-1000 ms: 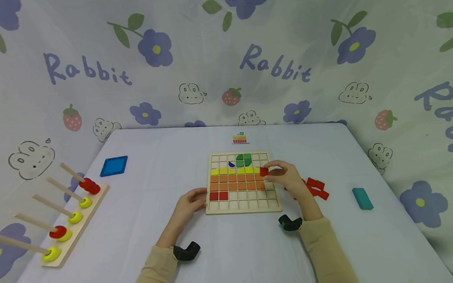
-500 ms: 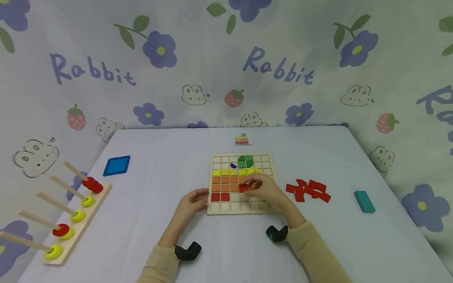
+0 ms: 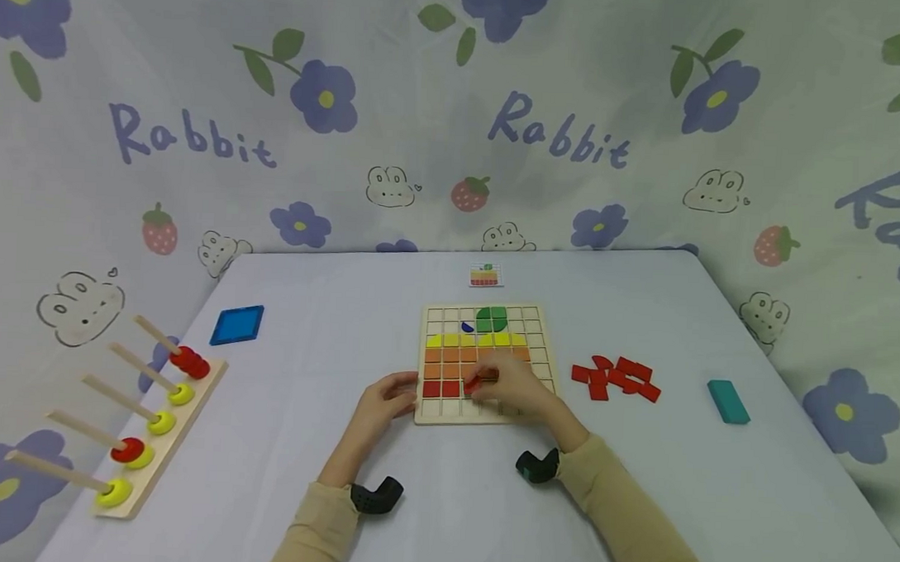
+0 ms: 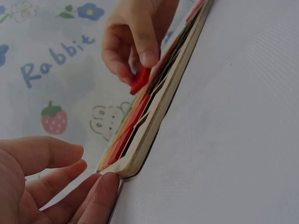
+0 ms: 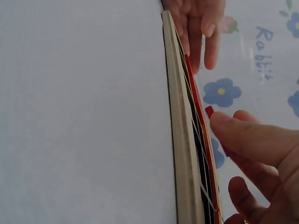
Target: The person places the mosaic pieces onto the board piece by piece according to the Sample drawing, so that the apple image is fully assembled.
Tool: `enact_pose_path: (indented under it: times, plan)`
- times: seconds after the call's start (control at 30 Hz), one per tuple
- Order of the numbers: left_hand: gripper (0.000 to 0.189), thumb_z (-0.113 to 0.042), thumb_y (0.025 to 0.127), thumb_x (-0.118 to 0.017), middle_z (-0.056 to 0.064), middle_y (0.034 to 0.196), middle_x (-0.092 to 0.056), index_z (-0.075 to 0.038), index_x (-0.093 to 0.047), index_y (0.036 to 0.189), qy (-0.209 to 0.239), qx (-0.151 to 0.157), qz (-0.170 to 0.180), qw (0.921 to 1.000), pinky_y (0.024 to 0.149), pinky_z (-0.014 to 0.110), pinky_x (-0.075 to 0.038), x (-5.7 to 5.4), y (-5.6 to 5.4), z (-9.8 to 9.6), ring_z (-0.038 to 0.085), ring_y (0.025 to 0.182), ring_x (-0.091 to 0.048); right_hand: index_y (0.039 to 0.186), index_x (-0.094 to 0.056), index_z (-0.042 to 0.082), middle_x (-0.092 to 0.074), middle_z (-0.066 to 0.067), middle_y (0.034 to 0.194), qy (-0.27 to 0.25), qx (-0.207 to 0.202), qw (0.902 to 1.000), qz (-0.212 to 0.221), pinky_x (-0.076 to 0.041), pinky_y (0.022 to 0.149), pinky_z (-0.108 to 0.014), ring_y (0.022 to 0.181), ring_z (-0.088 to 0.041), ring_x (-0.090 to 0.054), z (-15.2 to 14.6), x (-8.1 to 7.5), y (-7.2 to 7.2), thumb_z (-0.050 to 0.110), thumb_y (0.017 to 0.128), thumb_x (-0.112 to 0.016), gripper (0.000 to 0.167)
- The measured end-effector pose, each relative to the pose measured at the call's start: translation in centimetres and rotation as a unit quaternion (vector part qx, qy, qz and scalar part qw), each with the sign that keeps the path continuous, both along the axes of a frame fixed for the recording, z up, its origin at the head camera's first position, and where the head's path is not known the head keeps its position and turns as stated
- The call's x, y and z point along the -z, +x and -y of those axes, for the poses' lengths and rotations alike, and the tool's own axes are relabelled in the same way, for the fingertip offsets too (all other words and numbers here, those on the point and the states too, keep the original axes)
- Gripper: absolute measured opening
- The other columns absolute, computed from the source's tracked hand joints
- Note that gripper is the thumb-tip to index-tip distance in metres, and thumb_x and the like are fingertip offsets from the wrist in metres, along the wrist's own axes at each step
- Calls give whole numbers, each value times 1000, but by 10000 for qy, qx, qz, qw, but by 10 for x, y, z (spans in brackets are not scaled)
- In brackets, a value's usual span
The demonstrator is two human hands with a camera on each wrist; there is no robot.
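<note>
A wooden grid board (image 3: pixel 432 408) lies mid-table, with green, blue, yellow, orange and red tiles in its cells. My right hand (image 3: pixel 512 382) is over the board and pinches a small red tile (image 4: pixel 140 80) between thumb and fingers. In the left wrist view that tile is tilted, just above the board. Two red tiles (image 3: pixel 442 388) sit in the row directly left of it. My left hand (image 3: pixel 380 403) touches the board's left edge with loosely extended fingers; in the left wrist view they rest at its near corner.
Several loose red tiles (image 3: pixel 619 379) lie right of the board, with a teal block (image 3: pixel 729 401) farther right. Behind the board is a small picture card (image 3: pixel 486 275). At left are a blue tray (image 3: pixel 237 325) and a peg stand (image 3: pixel 162 461) with red and yellow rings.
My right hand has carried the red tile from the board's right side leftward and nearer, to beside the two red tiles. My left hand has stayed at the board's edge.
</note>
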State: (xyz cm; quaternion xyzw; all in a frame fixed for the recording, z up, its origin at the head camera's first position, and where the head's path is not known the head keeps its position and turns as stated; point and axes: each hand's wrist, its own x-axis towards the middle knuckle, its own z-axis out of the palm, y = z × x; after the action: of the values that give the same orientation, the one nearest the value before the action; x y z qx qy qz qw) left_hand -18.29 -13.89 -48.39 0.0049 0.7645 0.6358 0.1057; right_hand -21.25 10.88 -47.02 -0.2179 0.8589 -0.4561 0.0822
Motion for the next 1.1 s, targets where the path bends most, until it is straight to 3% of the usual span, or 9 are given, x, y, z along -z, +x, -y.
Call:
enact_pose_path:
  times: [0.17, 0.47, 0.8, 0.93, 1.03, 1.1]
  plan:
    - [36, -5, 87, -58, 19, 115, -60, 2, -55, 122, 5, 26, 0, 10000, 80, 30, -54, -1, 1, -1, 22, 100, -59, 80, -71, 20, -65, 13, 84, 573, -31, 9970, -522, -43, 78, -30, 85, -12, -49, 5, 6, -2, 14, 72, -79, 13]
    - [37, -7, 87, -59, 16, 116, -60, 0, -56, 123, -30, -6, 79, 10000, 81, 31, -54, -3, 2, -2, 21, 101, -59, 75, -75, 25, -62, 11, 93, 1216, 122, 9898, -737, -40, 84, -35, 96, -15, -48, 8, 2, 1, 20, 73, -78, 6]
    - [38, -5, 89, -55, 21, 118, -57, 6, -51, 125, -140, 154, 83, 9997, 84, 34, -53, -33, 14, -5, 25, 104, -57, 80, -76, 23, -62, 9, 91, 1584, -196, 9793, -1241, -41, 77, -29, 89, -12, -49, 6, -1, 0, 18, 77, -75, 6]
    - [38, -5, 89, -55, 21, 119, -57, 6, -51, 125, -162, 136, 129, 9997, 85, 33, -53, -34, 14, -6, 26, 105, -57, 85, -74, 21, -61, 9, 90, 1283, -160, 9886, -769, -42, 77, -29, 88, -13, -49, 3, -8, 2, 19, 79, -73, 6]
    - [38, -5, 89, -55, 21, 119, -57, 6, -51, 125, -165, 129, 121, 9997, 85, 33, -53, -35, 14, -6, 26, 105, -57, 90, -73, 19, -61, 6, 93, 973, 90, 9943, -415, -45, 79, -35, 93, -17, -50, -3, -16, 3, 20, 81, -71, 10]
    - [38, -5, 89, -55, 21, 119, -57, 6, -52, 125, -141, 118, 137, 9997, 85, 32, -53, -35, 14, -6, 26, 105, -57, 93, -73, 18, -62, 4, 98, 879, 309, 9949, -398, -45, 84, -39, 99, -20, -50, -11, -21, 2, 20, 80, -72, 13]
